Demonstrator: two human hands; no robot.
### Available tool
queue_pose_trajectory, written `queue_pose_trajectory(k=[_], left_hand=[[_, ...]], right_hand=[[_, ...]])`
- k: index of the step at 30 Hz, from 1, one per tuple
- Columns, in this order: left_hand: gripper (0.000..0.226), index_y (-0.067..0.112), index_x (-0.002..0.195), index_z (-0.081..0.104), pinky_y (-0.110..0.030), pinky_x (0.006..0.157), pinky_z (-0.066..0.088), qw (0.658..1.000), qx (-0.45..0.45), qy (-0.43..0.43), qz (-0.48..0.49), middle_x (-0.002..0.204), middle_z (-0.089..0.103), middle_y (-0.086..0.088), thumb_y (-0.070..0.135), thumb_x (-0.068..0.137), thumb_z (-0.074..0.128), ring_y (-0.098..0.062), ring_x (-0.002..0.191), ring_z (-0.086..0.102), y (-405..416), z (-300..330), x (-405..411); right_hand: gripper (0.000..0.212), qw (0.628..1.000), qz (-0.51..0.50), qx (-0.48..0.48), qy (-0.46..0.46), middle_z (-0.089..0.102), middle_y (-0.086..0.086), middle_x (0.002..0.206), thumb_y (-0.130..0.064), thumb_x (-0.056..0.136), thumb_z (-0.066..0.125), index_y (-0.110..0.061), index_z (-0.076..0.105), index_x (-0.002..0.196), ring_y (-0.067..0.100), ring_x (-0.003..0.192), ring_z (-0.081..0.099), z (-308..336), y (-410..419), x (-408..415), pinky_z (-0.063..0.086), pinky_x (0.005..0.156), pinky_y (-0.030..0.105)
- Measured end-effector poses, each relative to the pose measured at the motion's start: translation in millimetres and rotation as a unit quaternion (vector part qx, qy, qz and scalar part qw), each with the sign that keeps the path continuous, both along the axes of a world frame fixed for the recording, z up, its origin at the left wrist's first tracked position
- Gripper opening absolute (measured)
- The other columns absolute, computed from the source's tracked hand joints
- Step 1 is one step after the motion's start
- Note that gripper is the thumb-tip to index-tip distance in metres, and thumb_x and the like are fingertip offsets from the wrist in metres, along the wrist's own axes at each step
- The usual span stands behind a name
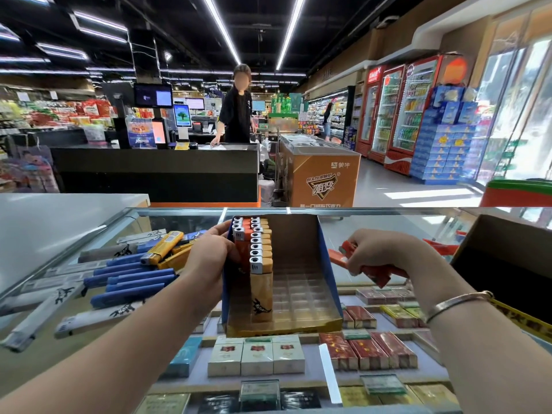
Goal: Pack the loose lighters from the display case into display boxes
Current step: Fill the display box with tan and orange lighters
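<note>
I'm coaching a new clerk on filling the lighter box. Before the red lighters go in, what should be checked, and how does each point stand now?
1. Box steadied: ok, the left hand grips its left wall.
2. Free slots: ok, the right part of the tray is bare.
3. Lighters in hand: ok, the right hand grips red lighters.
4. How many it holds: cannot tell, the fingers hide them.
5. Packed rows upright: ok, they stand at the left side.
6. More stock left: ok, blue lighters lie loose on the glass at left.
</note>
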State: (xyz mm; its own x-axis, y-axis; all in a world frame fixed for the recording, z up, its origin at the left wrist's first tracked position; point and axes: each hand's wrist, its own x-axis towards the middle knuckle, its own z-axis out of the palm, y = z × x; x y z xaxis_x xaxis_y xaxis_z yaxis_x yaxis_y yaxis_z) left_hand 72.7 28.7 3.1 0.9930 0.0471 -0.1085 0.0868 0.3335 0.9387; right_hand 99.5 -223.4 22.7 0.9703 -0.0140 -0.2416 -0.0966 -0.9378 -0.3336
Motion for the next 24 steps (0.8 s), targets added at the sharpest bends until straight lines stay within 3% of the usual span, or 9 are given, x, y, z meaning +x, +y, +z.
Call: queue_pose_trajectory(k=[4,7,10,14,16,18,20,22,24], left_hand=[[0.055,0.024,0.104,0.052,-0.028,0.048,0.052,1.0,-0.006,-0.014,-0.027,0.097,0.064,-0.012,-0.016,0.069,0.038,-0.027,0.08,0.064,-4.4,0.9,-1.5],[0.058,0.025,0.117,0.046,-0.03,0.051,0.053,0.998,-0.005,-0.027,-0.057,0.108,0.058,-0.015,-0.011,0.072,0.04,-0.03,0.09,0.062,-6.3,2.2,-5.3],[0.048,0.024,0.123,0.046,-0.033,0.058,0.053,0.994,-0.023,-0.068,-0.077,0.115,0.057,-0.017,0.003,0.081,0.04,-0.032,0.097,0.06,-9.5,0.6,-9.4],[0.042,0.024,0.135,0.04,-0.037,0.073,0.053,0.99,-0.02,-0.089,-0.109,0.123,0.058,-0.012,0.035,0.094,0.041,-0.029,0.11,0.057,-15.0,-0.2,-10.8],[0.052,0.028,0.139,0.034,-0.041,0.089,0.048,0.988,0.02,-0.102,-0.113,0.137,0.047,-0.006,0.046,0.09,0.042,-0.026,0.12,0.049,-16.3,0.5,-8.6],[0.051,0.034,0.137,0.034,-0.029,0.097,0.041,0.973,0.123,-0.178,-0.079,0.142,0.038,0.004,0.046,0.088,0.042,-0.012,0.124,0.042,-15.5,3.4,-8.7],[0.032,0.035,0.126,0.045,-0.004,0.077,0.042,0.947,0.192,-0.256,-0.033,0.128,0.048,0.016,0.034,0.094,0.043,0.009,0.107,0.049,-12.4,9.7,-11.9],[0.023,0.033,0.114,0.056,0.003,0.066,0.04,0.937,0.192,-0.29,-0.025,0.11,0.061,0.021,0.029,0.094,0.045,0.016,0.096,0.055,-7.8,17.0,-15.8],[0.024,0.032,0.108,0.06,0.002,0.065,0.04,0.931,0.185,-0.311,-0.041,0.097,0.067,0.026,0.036,0.086,0.05,0.017,0.093,0.056,-4.8,23.4,-20.6]], right_hand=[[0.031,0.998,0.002,0.059,0.005,0.058,0.009,0.088,-0.02,0.071,0.072,-0.014,0.052,0.094,0.017,0.074,0.06,-0.7,-4.8,-4.4,0.05,0.054,0.022],[0.028,0.981,-0.03,0.188,-0.021,0.057,0.014,0.095,-0.02,0.074,0.071,-0.013,0.053,0.095,0.022,0.078,0.058,4.1,-15.2,-5.5,0.051,0.058,0.027],[0.03,0.921,-0.042,0.38,-0.076,0.055,0.016,0.094,-0.016,0.075,0.068,-0.012,0.054,0.102,0.021,0.076,0.054,18.6,-21.0,-11.8,0.048,0.049,0.023],[0.044,0.803,0.093,0.581,-0.092,0.06,0.012,0.079,-0.015,0.065,0.072,-0.016,0.058,0.106,0.013,0.059,0.057,37.2,-9.5,-24.4,0.047,0.044,0.02],[0.046,0.772,0.177,0.608,-0.059,0.063,0.01,0.073,-0.015,0.065,0.068,-0.014,0.058,0.11,0.012,0.053,0.058,39.2,3.9,-28.1,0.047,0.044,0.019],[0.049,0.759,0.231,0.608,-0.014,0.063,0.011,0.075,-0.017,0.066,0.066,-0.012,0.055,0.114,0.014,0.052,0.058,37.2,17.4,-30.3,0.047,0.045,0.02],[0.049,0.757,0.249,0.603,0.019,0.063,0.013,0.077,-0.018,0.066,0.065,-0.013,0.054,0.114,0.014,0.052,0.058,33.6,26.6,-31.8,0.047,0.046,0.021],[0.047,0.76,0.249,0.599,0.044,0.063,0.014,0.078,-0.019,0.066,0.064,-0.015,0.056,0.111,0.015,0.052,0.058,29.9,30.9,-32.1,0.047,0.046,0.021],[0.041,0.764,0.249,0.591,0.065,0.064,0.013,0.078,-0.02,0.065,0.064,-0.018,0.059,0.106,0.015,0.054,0.059,27.5,33.2,-32.9,0.048,0.046,0.021]])
